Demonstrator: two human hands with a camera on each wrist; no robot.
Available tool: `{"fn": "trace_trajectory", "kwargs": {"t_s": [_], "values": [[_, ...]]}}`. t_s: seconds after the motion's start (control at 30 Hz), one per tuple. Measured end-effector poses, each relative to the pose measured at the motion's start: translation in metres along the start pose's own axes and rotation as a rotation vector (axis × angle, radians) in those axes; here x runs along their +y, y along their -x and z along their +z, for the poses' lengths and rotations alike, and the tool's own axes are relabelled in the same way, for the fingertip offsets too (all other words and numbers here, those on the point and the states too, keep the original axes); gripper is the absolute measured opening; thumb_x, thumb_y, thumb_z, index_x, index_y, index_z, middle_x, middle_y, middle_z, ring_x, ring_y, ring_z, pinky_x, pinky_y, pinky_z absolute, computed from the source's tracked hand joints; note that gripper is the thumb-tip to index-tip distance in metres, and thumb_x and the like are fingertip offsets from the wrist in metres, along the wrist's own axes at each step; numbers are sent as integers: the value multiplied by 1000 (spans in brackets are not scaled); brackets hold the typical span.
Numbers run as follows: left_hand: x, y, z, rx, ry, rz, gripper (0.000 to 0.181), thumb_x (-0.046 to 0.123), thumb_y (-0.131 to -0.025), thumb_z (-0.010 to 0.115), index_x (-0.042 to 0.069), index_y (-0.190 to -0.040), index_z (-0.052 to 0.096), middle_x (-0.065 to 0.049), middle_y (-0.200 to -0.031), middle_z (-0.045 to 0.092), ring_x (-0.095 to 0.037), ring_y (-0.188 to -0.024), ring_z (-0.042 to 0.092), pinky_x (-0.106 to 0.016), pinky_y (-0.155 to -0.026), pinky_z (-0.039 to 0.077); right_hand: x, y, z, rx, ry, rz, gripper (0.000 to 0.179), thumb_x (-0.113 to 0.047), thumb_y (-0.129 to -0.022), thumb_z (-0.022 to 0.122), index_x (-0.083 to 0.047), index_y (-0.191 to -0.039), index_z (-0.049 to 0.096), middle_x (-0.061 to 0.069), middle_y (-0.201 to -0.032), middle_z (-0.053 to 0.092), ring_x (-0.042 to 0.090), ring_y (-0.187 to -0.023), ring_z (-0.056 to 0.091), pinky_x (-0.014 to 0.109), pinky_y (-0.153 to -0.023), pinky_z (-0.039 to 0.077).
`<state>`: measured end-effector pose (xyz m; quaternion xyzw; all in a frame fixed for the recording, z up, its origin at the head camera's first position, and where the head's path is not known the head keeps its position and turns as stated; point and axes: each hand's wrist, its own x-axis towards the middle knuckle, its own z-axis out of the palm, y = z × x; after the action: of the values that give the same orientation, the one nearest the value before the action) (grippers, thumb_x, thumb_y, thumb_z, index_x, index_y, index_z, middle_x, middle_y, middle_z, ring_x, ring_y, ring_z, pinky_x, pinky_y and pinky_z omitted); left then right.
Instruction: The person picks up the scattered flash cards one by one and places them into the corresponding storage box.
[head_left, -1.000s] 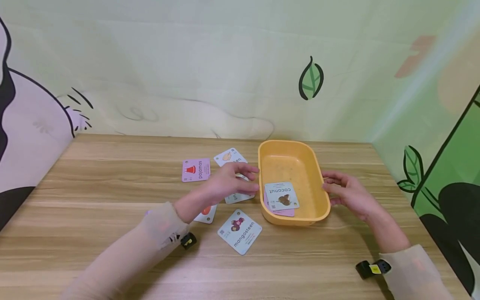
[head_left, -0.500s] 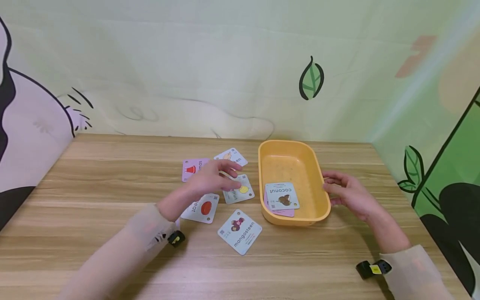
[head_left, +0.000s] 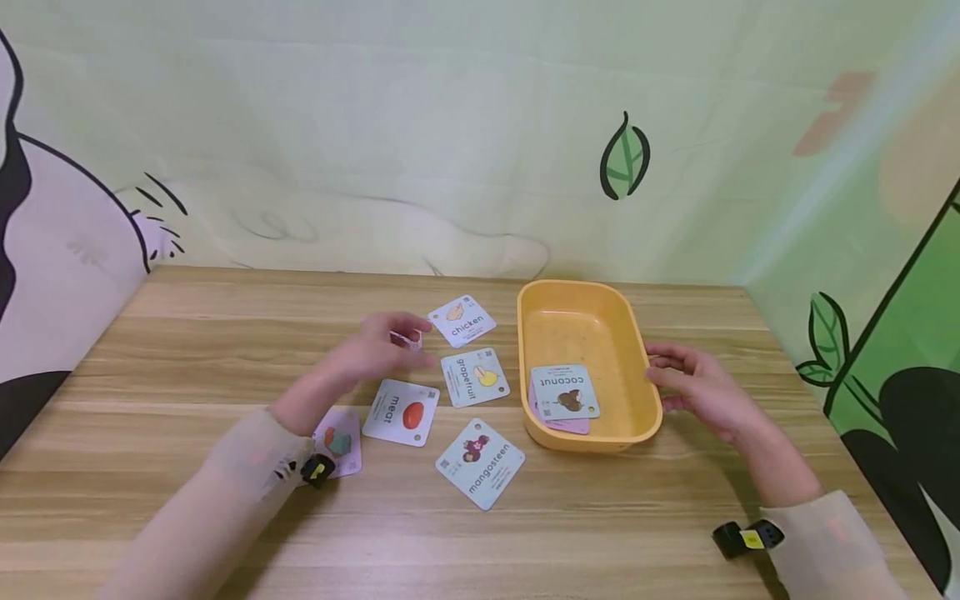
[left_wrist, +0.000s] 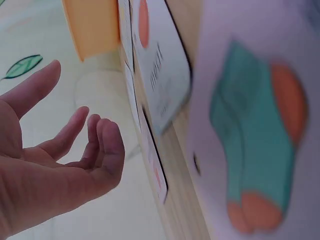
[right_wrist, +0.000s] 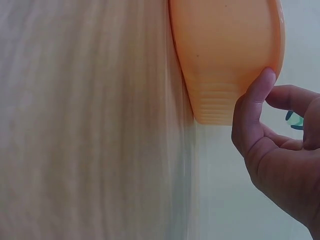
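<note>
My left hand hovers over the purple pajamas flashcard, fingers loosely bent. In the head view that hand hides most of the card; the left wrist view shows the card flat on the table, apart from the fingers. Right of the hand lie the chicken card and grapefruit card. The meat card is nearer me, and a purple sock card is partly under the left wrist. With its fingertips, my right hand touches the right rim of a yellow plastic bin.
Inside the bin, a coconut card lies over a purple card. A mangosteen card rests on the wooden table in front of the bin. A printed cloth wall stands behind the table's far edge.
My left hand has moved left, from beside the bin to over the pajamas card, uncovering the grapefruit and meat cards. My right hand stays at the bin.
</note>
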<state>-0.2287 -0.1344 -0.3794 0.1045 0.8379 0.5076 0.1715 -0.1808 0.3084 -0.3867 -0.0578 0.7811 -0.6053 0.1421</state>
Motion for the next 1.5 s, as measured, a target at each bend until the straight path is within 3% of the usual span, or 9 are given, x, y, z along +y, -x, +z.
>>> {"fn": "trace_trajectory", "kwargs": {"t_s": [0.47,0.73,1.1,1.33,1.5], "values": [[-13,-9,-34,55,-87,-128,67,14,-90,77,-4,-148,47,-28,-147,45,-42,-133,44,-52,-112,39,-1,0,-1,4,25,8,55,-12,-105,56,16,-147,35,23,-122,53,14,-92,64,32,-72,61],[-22,-10,-47,78,-90,-184,73,15,-91,77,-2,-152,41,-30,-150,40,-45,-136,40,-57,-115,33,-1,0,-1,3,31,6,55,-12,-105,55,16,-148,34,25,-124,52,14,-92,65,32,-72,61],[-28,-16,-55,111,-108,-238,80,9,-86,81,-3,-153,37,-30,-148,39,-43,-130,42,-56,-112,36,-1,0,-1,7,33,8,55,-12,-105,56,15,-148,34,24,-122,51,14,-91,65,32,-73,61],[-31,-19,-53,108,-214,-237,81,9,-84,82,-5,-151,39,-30,-148,41,-45,-131,43,-57,-113,36,-1,0,0,-1,26,-6,54,-11,-105,56,17,-147,35,18,-117,53,13,-91,64,33,-72,61],[-31,-20,-53,98,-295,-228,79,10,-84,82,-6,-150,41,-31,-147,42,-45,-130,44,-58,-113,35,-2,0,0,5,29,5,54,-11,-105,56,16,-147,35,21,-120,52,13,-91,64,32,-72,61]]}}
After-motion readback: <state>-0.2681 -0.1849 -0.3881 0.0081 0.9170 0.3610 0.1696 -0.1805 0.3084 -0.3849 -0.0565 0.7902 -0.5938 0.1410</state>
